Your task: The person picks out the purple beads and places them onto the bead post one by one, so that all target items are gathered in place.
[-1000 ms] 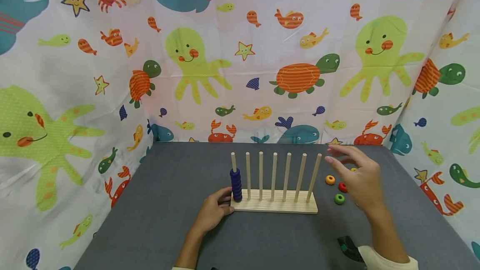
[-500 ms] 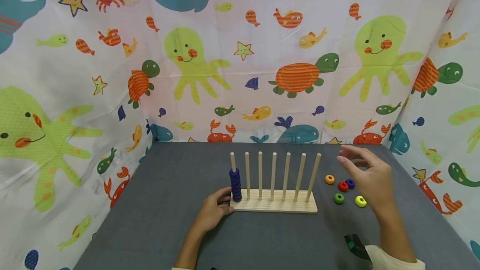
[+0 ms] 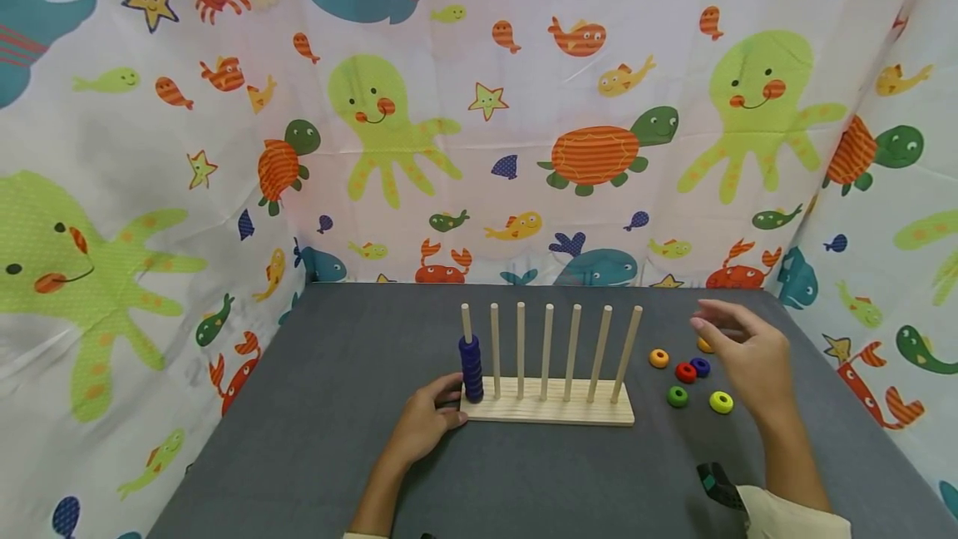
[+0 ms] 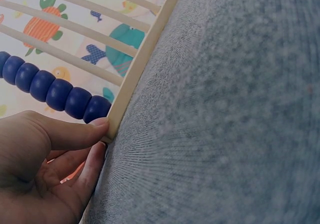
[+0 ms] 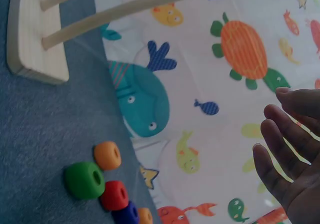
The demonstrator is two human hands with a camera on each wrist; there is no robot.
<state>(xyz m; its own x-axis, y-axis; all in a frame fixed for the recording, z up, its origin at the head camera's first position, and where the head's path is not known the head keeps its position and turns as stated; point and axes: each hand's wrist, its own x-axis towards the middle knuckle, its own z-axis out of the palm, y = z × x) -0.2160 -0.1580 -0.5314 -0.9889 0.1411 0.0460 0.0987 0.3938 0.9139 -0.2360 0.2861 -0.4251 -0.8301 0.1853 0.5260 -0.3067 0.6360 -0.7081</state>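
Note:
A wooden peg rack (image 3: 554,412) stands on the grey cloth with its row of upright pegs. Its leftmost peg carries a stack of dark blue beads (image 3: 471,368); the other pegs are bare. At the rack's left end my left hand (image 3: 422,422) pinches the base; the left wrist view shows the thumb (image 4: 82,134) on its edge. My right hand (image 3: 752,356) hovers above the right side of the table, fingers loosely bent, holding nothing. Near it lie loose beads: red (image 3: 685,373), blue (image 3: 700,367), green (image 3: 677,396), yellow (image 3: 721,403) and orange (image 3: 659,358).
Another orange-yellow bead (image 3: 705,345) lies partly behind the right hand. A curtain (image 3: 486,156) printed with sea animals hangs behind the table and along both sides. A dark strap-like device (image 3: 718,485) shows at the right sleeve.
My right hand has drawn away to the right from beside the rack's last peg, uncovering the yellow and blue beads. The left hand and the rack stay put.

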